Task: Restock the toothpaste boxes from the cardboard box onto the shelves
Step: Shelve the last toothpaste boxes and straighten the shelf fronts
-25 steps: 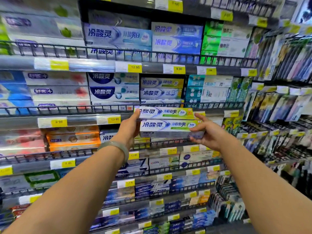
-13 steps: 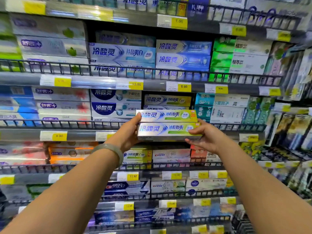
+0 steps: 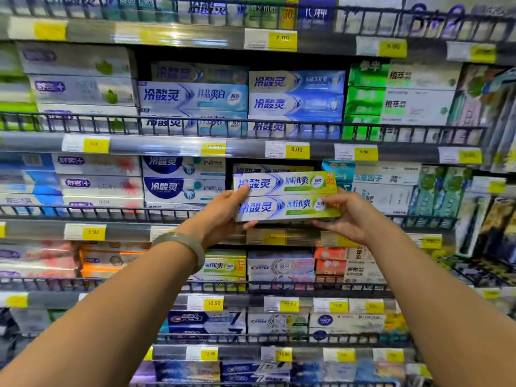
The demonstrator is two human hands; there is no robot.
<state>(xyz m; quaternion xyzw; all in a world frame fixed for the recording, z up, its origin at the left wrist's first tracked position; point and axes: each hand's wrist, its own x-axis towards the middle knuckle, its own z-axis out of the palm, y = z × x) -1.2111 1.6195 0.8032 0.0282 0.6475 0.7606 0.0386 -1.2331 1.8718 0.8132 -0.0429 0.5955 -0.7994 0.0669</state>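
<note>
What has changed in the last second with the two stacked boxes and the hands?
The two stacked toothpaste boxes were lifted from in front of a lower shelf up to the slot under the 8.00 price tag. The left hand and right hand hold their ends as before; nothing was let go. The shelf stock looks unchanged.

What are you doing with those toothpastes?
A person is stocking a shop shelf. The left hand and right hand each hold one end of two stacked green toothpaste boxes, raised in front of a gap in the shelf row just above the wire rail. The boxes are not on the shelf yet.
</note>
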